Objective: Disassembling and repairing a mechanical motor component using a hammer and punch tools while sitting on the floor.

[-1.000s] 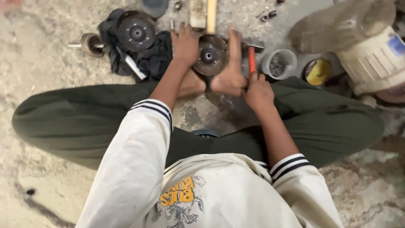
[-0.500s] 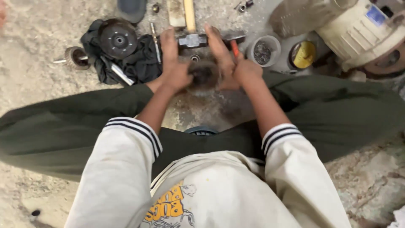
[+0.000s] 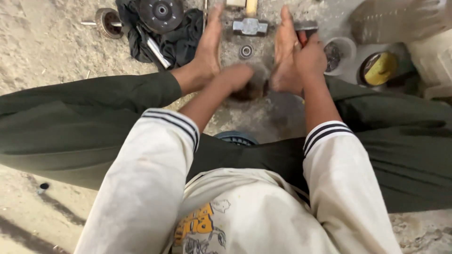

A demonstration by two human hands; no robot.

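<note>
I sit on the ground with both bare feet ahead of me. My left hand (image 3: 238,77) is blurred and closed over a dark round metal part (image 3: 254,89) that lies between my heels. My right hand (image 3: 310,57) rests against my right foot (image 3: 285,51) and is closed on a red-handled tool (image 3: 302,36), most of which is hidden. My left foot (image 3: 207,44) lies to the left of the part. Between the feet, farther out, are a small bearing (image 3: 246,51) and a hammer (image 3: 250,26).
A black cloth (image 3: 181,40) at top left carries a dark grooved disc (image 3: 161,10) and a metal rod (image 3: 154,47), with a small wheel (image 3: 108,21) beside it. On the right stand a white cup (image 3: 347,47), a yellow-lidded tin (image 3: 379,68) and a dusty sack (image 3: 400,19).
The dark round part has come from between my toes back to my heels, and my left hand followed it. My right hand stays by the right foot. The view has shifted closer.
</note>
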